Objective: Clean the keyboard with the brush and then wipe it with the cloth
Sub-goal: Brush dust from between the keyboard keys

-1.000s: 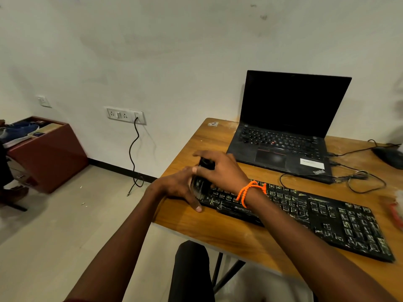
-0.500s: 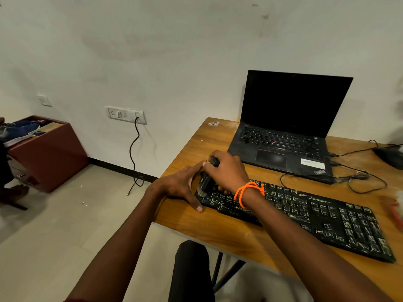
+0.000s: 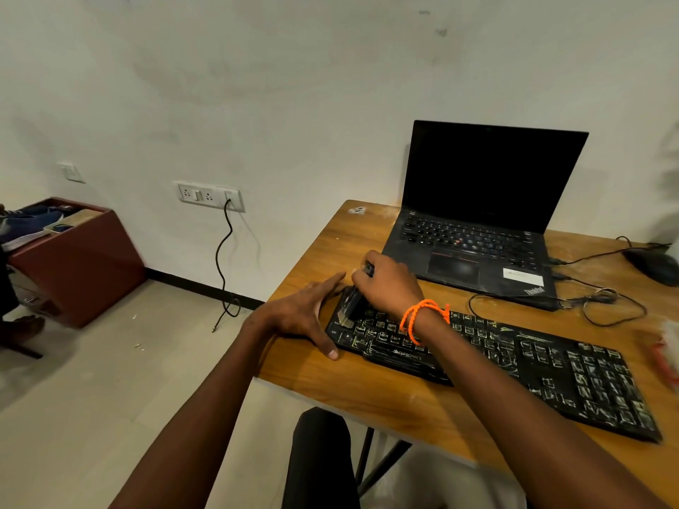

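A black keyboard (image 3: 514, 365) streaked with pale dust lies slanted on the wooden desk (image 3: 385, 405). My right hand (image 3: 391, 284), with an orange thread at the wrist, grips a black brush (image 3: 351, 306) whose pale bristles touch the keyboard's left end. My left hand (image 3: 306, 314) rests with straight fingers against the keyboard's left edge, thumb on the desk at the near corner. A blurred red and white thing (image 3: 665, 354) lies at the desk's right edge; I cannot tell if it is the cloth.
An open black laptop (image 3: 477, 222) stands behind the keyboard, with cables (image 3: 595, 299) and a black mouse (image 3: 654, 266) to its right. A wall socket with a hanging cord (image 3: 224, 259) and a red-brown box (image 3: 81, 266) holding shoes are on the left. My knee (image 3: 319, 457) is below the desk.
My right hand has swept the brush down from the keyboard's top-left corner so the bristles now sit lower on the left keys. My left hand stays at the keyboard's left edge.
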